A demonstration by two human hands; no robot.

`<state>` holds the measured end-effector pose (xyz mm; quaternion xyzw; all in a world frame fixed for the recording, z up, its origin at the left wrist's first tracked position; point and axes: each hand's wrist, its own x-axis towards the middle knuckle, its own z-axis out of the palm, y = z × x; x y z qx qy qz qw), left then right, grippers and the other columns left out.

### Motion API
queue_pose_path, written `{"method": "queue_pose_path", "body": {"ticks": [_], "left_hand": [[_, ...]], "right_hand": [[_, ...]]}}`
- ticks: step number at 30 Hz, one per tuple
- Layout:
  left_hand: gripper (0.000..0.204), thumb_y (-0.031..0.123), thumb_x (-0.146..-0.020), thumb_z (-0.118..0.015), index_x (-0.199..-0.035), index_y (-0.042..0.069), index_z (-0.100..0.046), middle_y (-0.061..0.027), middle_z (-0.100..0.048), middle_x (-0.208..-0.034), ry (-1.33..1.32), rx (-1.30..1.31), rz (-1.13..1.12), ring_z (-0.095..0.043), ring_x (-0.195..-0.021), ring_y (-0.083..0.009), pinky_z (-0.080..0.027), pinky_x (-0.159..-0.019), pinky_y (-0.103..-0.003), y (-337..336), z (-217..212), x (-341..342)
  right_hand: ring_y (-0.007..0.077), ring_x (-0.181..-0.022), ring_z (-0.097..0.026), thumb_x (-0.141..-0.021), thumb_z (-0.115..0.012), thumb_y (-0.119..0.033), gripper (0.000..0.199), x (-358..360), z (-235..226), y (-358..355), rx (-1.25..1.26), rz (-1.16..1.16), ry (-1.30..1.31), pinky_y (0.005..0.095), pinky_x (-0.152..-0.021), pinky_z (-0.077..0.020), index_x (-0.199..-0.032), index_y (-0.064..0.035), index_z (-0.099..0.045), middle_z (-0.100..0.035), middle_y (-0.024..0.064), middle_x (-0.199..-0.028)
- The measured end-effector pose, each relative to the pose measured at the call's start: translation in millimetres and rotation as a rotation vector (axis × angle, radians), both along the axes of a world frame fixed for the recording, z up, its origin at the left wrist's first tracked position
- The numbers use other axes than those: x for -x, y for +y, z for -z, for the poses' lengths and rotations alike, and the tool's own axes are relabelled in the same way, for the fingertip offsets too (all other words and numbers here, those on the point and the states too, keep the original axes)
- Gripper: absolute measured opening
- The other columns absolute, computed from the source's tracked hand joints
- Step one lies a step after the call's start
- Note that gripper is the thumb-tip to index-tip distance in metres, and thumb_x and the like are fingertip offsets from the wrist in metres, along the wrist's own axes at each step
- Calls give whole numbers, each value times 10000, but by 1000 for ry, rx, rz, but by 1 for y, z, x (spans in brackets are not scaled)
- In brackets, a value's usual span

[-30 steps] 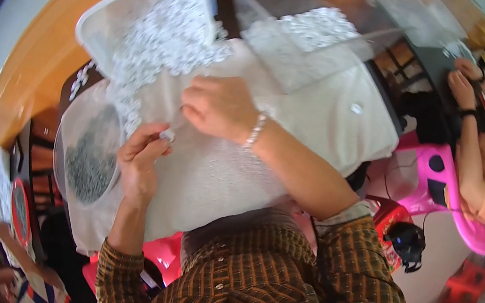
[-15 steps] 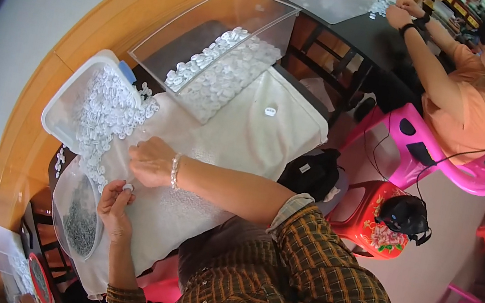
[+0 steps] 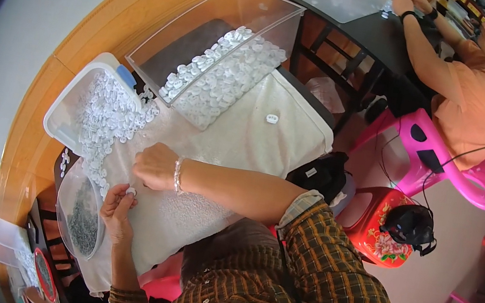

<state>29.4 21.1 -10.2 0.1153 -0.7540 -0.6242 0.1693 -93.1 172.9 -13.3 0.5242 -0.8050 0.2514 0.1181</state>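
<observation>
My left hand (image 3: 117,212) pinches a small white plastic piece (image 3: 131,191) between thumb and fingers, above the pale cloth (image 3: 237,144). Just beyond it is my right hand (image 3: 154,166), back up with curled fingers; whatever they hold is hidden. White pieces (image 3: 108,111) spill from a tipped white bin (image 3: 59,125) onto the cloth, left of my hands. Close to my left hand lies a clear shallow tray (image 3: 67,198) of small grey metal parts (image 3: 83,227). One loose white piece (image 3: 271,118) rests farther right.
A large clear box (image 3: 223,2), partly filled with white pieces, stands at the table's back. Right of it, a person in an orange shirt (image 3: 473,95) handles pieces at a black table (image 3: 366,40). A red stool (image 3: 391,249) and pink chair (image 3: 411,149) stand on the right.
The whole view has shifted slightly. My right hand has drawn a little to the right, its fingers still curled; my left hand keeps its pinch on the white piece.
</observation>
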Motion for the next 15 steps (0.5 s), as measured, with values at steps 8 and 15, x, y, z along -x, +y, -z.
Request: {"method": "queue_pose_path", "body": {"ticks": [8, 15], "left_hand": [[229, 39, -836, -557, -1050, -28, -604, -16, -557, -742, 83, 80, -121, -492, -633, -80, -403, -651, -206, 11, -13, 8], [210, 57, -852, -492, -1026, -19, -582, -18, -509, -673, 216, 139, 9, -455, -592, -74, -389, -652, -218, 51, -44, 28]], "right_hand": [[298, -722, -643, -684, -660, -222, 145, 10, 0, -9, 91, 71, -210, 410, -591, -490, -664, -78, -648, -649, 120, -740], [306, -744, -639, -740, -622, -258, 180, 18, 12, -12, 187, 244, -323, 432, -642, -481, -720, -83, -659, -655, 133, -754]]}}
